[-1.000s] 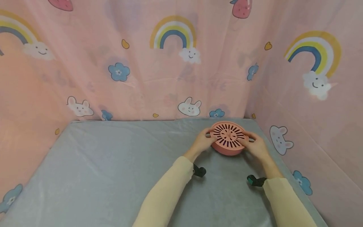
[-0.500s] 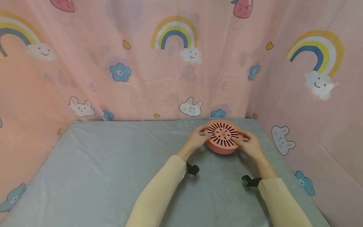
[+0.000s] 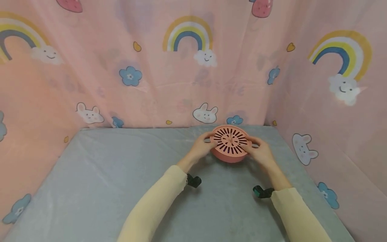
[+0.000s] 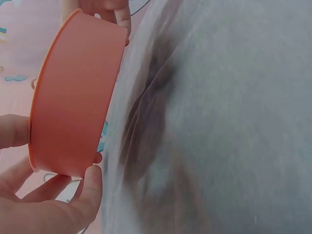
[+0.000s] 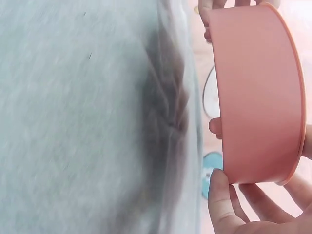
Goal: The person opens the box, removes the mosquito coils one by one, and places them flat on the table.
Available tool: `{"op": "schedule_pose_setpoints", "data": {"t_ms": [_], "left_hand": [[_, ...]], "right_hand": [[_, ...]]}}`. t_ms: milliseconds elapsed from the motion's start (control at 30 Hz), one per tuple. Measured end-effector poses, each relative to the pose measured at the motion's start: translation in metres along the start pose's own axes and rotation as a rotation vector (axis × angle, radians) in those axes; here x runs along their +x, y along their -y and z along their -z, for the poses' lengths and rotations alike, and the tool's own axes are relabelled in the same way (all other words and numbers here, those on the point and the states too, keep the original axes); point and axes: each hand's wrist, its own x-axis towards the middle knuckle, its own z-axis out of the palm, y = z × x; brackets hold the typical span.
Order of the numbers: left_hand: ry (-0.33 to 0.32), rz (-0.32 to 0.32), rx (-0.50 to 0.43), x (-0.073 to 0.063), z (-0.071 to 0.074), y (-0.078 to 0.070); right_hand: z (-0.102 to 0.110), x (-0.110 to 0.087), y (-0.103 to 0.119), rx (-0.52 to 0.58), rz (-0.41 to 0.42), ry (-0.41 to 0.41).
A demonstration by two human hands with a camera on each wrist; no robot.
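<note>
A round pink plastic box with a slotted lid is held up over the far right part of the table, tilted toward me. On its left side my left hand grips it, thumb by the lid's edge and other fingers around the side. Opposite, my right hand holds the right side the same way. In the left wrist view the box's smooth side wall shows, with fingertips curled at its lower edge. From the right wrist, the box stands clear of the cloth, both hands' fingers around it. Its inside is hidden.
A grey cloth covers the table, creased along its far edge. Behind and at both sides hangs a pink curtain with rainbows, clouds and rabbits. Black cameras sit on both wrists, below cream sleeves.
Both hands have carried the box steadily to the left, tipping its lid slightly more toward me. The grip stays the same, and the head view has shifted a little.
</note>
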Motion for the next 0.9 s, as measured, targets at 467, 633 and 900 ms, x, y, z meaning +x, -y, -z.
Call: {"op": "schedule_pose_setpoints", "data": {"t_ms": [467, 633, 900], "left_hand": [[-0.015, -0.023, 0.003, -0.019, 0.044, 0.004], [-0.024, -0.022, -0.001, -0.027, 0.058, 0.005], [-0.051, -0.05, -0.014, -0.037, 0.078, 0.007]], "right_hand": [[-0.035, -0.002, 0.022, -0.007, 0.002, 0.028], [-0.047, -0.003, 0.029, 0.017, 0.002, 0.043], [-0.063, -0.003, 0.041, 0.055, 0.033, 0.065]]}}
